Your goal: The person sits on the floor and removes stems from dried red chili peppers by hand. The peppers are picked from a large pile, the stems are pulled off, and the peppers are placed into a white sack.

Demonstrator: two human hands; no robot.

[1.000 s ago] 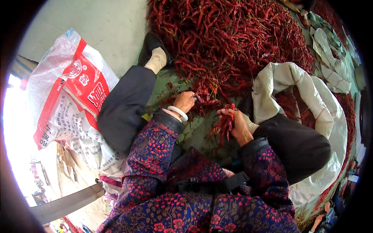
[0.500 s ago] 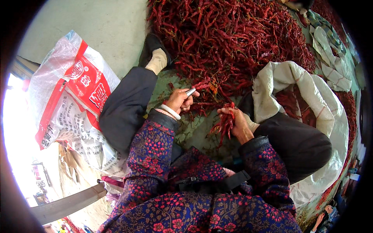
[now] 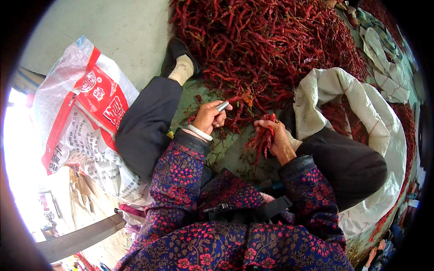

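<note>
My right hand (image 3: 279, 141) is closed round a bunch of dried red chili peppers (image 3: 261, 143), their tips hanging below the fingers. My left hand (image 3: 209, 116) is just to its left, a short gap apart, with its fingers curled in. A silver metal sleeve (image 3: 222, 106) sits at its fingertips; whether anything small is pinched there is hidden. Beyond both hands spreads a large heap of dried chilies (image 3: 266, 45), its near edge close to my left fingertips. A white bangle (image 3: 202, 132) circles my left wrist.
An open white woven sack (image 3: 384, 124) with chilies inside stands by my right knee. At left lies a white and red printed sack (image 3: 97, 97). My bent legs frame the floor (image 3: 222, 151), which has scattered bits on it. Another person's hand (image 3: 332, 2) shows at the far top right.
Both hands stay nearly in place; the right one, still holding its bunch, has turned slightly. The view has shifted a little. A person's hand shows more at the top right.
</note>
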